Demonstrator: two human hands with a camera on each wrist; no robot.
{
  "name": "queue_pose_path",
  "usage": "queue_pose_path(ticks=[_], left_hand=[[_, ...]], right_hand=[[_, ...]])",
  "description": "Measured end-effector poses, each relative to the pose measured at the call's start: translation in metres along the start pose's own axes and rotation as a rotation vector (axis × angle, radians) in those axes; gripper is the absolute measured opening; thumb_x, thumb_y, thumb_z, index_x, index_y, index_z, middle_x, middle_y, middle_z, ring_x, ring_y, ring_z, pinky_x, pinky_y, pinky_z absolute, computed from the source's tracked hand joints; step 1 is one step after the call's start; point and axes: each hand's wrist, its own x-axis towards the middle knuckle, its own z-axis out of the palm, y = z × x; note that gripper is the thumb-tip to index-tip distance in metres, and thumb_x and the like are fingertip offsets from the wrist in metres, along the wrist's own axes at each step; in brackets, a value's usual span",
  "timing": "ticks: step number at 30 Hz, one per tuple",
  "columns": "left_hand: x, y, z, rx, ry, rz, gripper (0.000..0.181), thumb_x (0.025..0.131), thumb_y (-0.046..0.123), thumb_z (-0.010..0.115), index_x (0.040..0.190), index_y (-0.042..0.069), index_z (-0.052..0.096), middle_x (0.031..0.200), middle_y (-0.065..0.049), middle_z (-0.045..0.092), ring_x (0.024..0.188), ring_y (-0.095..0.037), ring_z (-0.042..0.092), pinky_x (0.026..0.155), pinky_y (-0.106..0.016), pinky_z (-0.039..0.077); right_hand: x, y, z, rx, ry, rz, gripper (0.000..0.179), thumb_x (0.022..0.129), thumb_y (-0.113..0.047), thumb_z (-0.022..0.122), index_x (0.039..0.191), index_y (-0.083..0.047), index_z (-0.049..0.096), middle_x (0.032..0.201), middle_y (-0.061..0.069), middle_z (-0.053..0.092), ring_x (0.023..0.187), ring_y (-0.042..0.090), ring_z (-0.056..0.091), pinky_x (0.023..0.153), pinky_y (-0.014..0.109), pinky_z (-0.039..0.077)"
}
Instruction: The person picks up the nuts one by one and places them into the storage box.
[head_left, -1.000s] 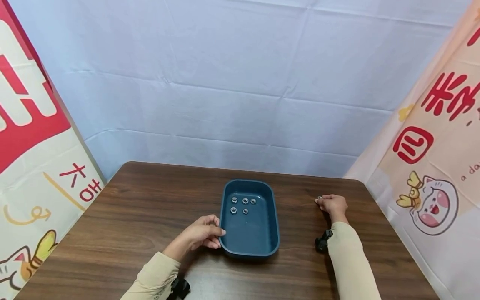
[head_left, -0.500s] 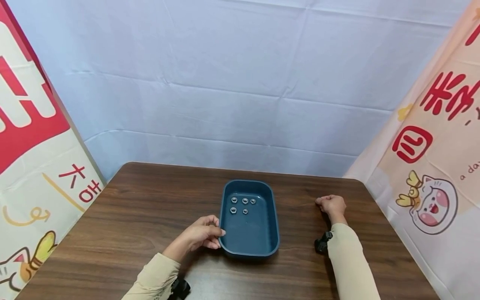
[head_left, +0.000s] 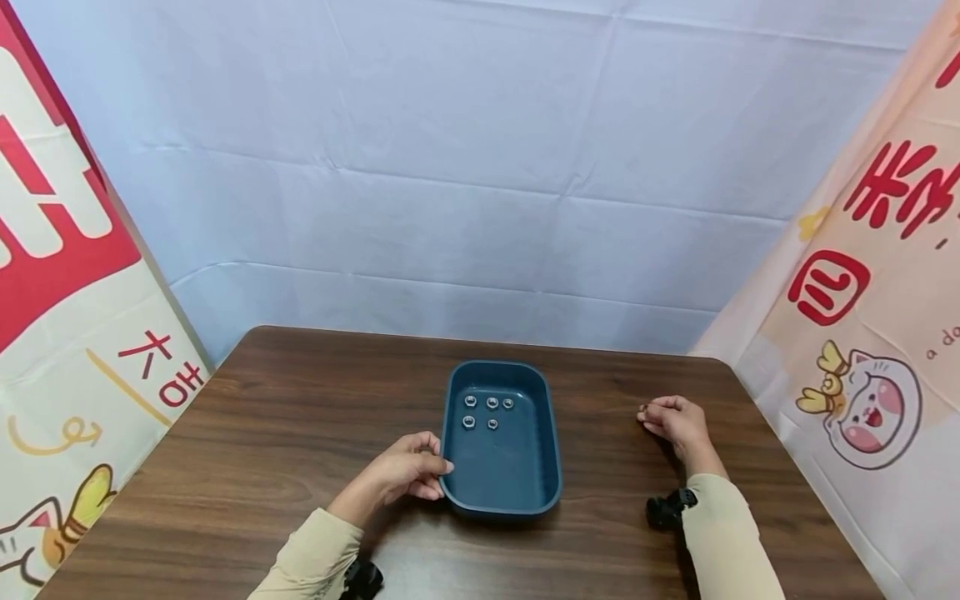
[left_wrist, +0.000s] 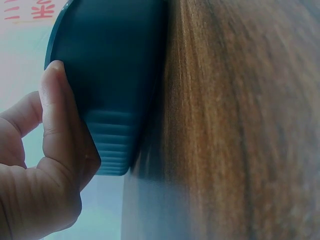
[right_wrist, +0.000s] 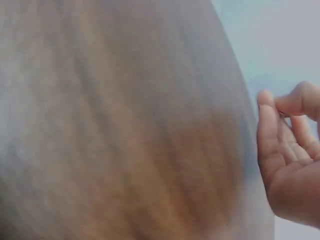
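Note:
A blue rectangular tray (head_left: 501, 510) rests on the table with several silver hex nuts (head_left: 468, 422) lying apart from one another in its far left part. My left hand (head_left: 408, 468) grips the tray's left rim, thumb over the edge and fingers against the outer wall. In the left wrist view the fingers (left_wrist: 62, 125) lie along the ribbed side wall. To the right of the tray, my right hand (head_left: 678, 423) pinches a small nut between thumb and fingertips, just over the table. Mostly hidden by the fingers, that nut (right_wrist: 284, 116) shows only as a dark metallic bit.
The brown wood-grain table (head_left: 315, 400) extends around the tray, its far edge close behind. A pale blue cloth (head_left: 450, 208) hangs beyond it. Printed banners (head_left: 862, 375) stand at both sides. Each wrist wears a black camera (head_left: 667, 508).
My right hand was down at a nut on the table; it now pinches the nut and has drawn slightly back toward me and right. The left hand and tray have stayed put.

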Motion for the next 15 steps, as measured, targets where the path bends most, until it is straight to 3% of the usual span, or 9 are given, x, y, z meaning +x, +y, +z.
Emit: queue_pose_path(ticks=[5,7,11,15], left_hand=[[0.000,0.000,-0.001,-0.010,-0.007,-0.002,0.024,0.080,0.000,0.063,0.088,0.005,0.041,0.057,-0.008,0.053,0.046,-0.013,0.057,0.045,-0.023,0.051],[0.000,-0.001,-0.001,-0.011,-0.010,-0.006,0.024,0.080,0.000,0.063,0.088,0.005,0.041,0.056,-0.008,0.053,0.046,-0.012,0.057,0.045,-0.022,0.051],[0.001,-0.001,-0.001,-0.017,-0.009,-0.013,0.023,0.080,0.000,0.063,0.087,0.005,0.041,0.056,-0.008,0.053,0.046,-0.012,0.057,0.044,-0.023,0.051],[0.002,-0.002,-0.001,-0.025,-0.014,-0.012,0.023,0.080,0.001,0.063,0.087,0.004,0.042,0.056,-0.008,0.053,0.046,-0.012,0.058,0.045,-0.022,0.051]], right_hand=[[-0.009,-0.011,0.000,0.109,-0.152,0.053,0.044,0.093,0.005,0.046,0.132,0.016,0.028,0.084,0.006,0.067,0.077,0.014,0.067,0.072,0.026,0.054],[-0.012,-0.013,0.000,0.143,-0.206,0.045,0.046,0.094,0.007,0.046,0.134,0.017,0.027,0.087,0.007,0.067,0.081,0.016,0.067,0.075,0.027,0.053],[-0.015,-0.015,0.000,0.190,-0.274,0.039,0.037,0.091,0.011,0.050,0.128,0.013,0.044,0.091,0.010,0.068,0.085,0.019,0.067,0.077,0.029,0.053],[-0.016,-0.016,0.001,0.230,-0.290,0.053,0.027,0.089,0.013,0.051,0.113,0.004,0.061,0.091,0.012,0.068,0.086,0.020,0.067,0.076,0.029,0.053]])
